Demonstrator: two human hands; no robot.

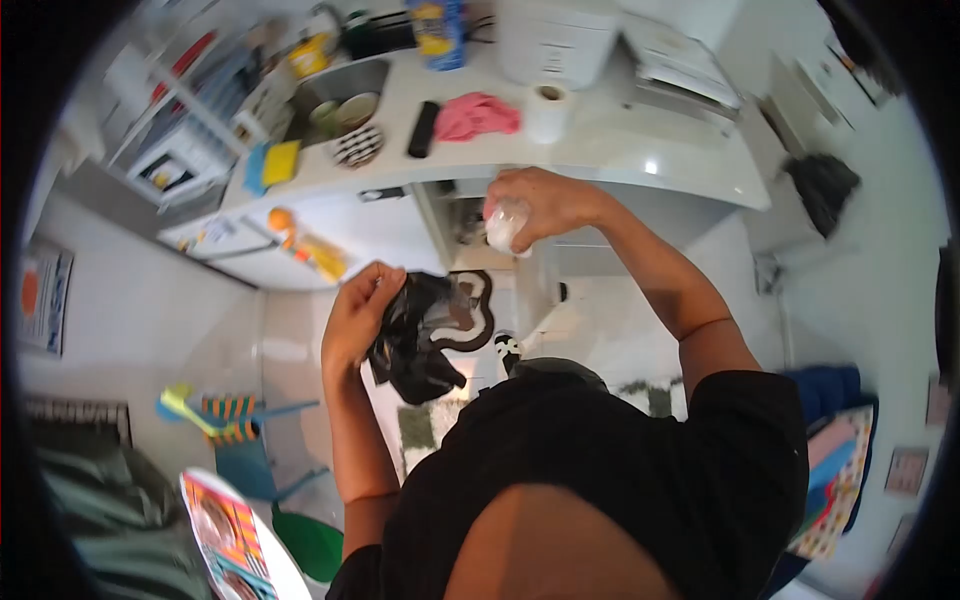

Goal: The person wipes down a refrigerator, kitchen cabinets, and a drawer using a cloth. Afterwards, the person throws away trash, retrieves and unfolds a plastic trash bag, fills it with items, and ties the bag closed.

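My left hand pinches the upper edge of a black plastic bag, which hangs crumpled below the fingers. Across from it, under the counter's front edge, my right hand is closed around a whitish, see-through plastic item. Its exact kind is hard to make out, and my fingers cover part of it. The two hands are apart, with the item to the right of the bag and above it in view. Behind my right hand, a cabinet below the counter stands open.
On the white counter are a pink cloth, a black roll, a paper towel roll and a checkered bundle. Dishes sit in the sink. A brown-and-white mat lies on the floor. A blue chair stands left.
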